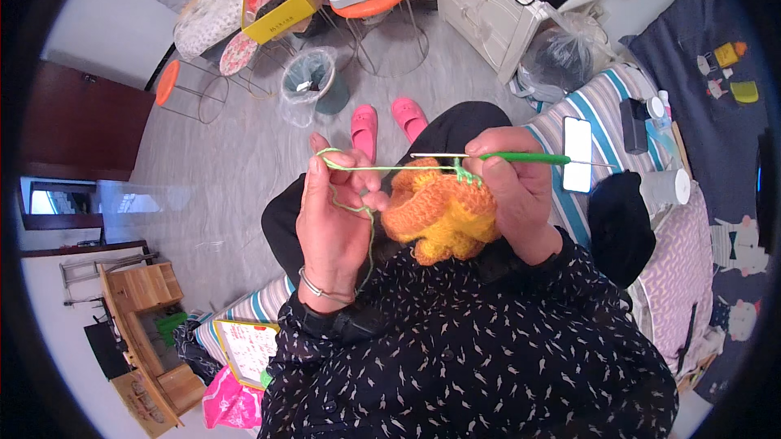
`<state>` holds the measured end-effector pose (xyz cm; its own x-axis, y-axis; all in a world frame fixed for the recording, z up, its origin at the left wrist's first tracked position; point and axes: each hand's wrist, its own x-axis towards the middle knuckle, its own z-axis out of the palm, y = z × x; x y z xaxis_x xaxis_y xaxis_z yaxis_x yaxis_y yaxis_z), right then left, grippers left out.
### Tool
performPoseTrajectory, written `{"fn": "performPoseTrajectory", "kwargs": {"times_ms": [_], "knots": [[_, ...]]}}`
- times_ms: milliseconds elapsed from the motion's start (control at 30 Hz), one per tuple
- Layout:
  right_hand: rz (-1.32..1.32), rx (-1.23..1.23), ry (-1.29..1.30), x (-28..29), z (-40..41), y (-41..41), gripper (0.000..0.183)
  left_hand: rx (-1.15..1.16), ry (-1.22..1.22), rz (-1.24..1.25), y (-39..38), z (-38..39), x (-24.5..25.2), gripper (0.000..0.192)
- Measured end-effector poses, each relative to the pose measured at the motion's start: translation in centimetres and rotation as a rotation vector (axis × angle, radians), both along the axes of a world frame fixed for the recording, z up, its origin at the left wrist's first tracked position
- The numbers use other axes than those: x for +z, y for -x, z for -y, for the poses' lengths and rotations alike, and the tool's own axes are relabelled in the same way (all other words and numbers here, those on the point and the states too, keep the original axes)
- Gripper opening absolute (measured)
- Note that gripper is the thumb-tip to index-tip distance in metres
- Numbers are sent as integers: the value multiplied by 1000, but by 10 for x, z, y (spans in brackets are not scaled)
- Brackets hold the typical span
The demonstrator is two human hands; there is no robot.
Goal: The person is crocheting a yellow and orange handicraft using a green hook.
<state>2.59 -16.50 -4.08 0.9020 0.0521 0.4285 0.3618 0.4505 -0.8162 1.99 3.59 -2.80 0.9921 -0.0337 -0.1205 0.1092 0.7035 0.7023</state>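
Note:
Light green yarn loops over the fingertips of my left hand and runs taut to a crocheted piece in orange and yellow wool. A slack length of the same yarn trails down past my left wrist. My right hand grips a crochet hook by its green handle and also pinches the edge of the wool piece. The metal tip of the hook points left, just above the taut strand. Several light green stitches show on the upper edge of the orange wool, beside my right thumb.
On the striped bedding to the right lie a phone with a lit screen and a black cloth item. A lined waste bin and pink slippers are on the floor ahead. A box lid lies at lower left.

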Motion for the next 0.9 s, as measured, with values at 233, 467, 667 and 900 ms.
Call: {"fn": "performPoseTrajectory", "kwargs": {"times_ms": [233,467,667,900], "knots": [[-80,-66,-44,38,7,7,13,-252,-239,27,5,-82,6,20],[-80,60,-55,74,3,16,12,-116,-661,-62,48,-201,39,22],[-76,154,128,100,-28,46,20,174,-650,100,118,-289,112,31],[84,193,99,133,-62,91,23,333,-1660,32,231,-341,135,31]]}}
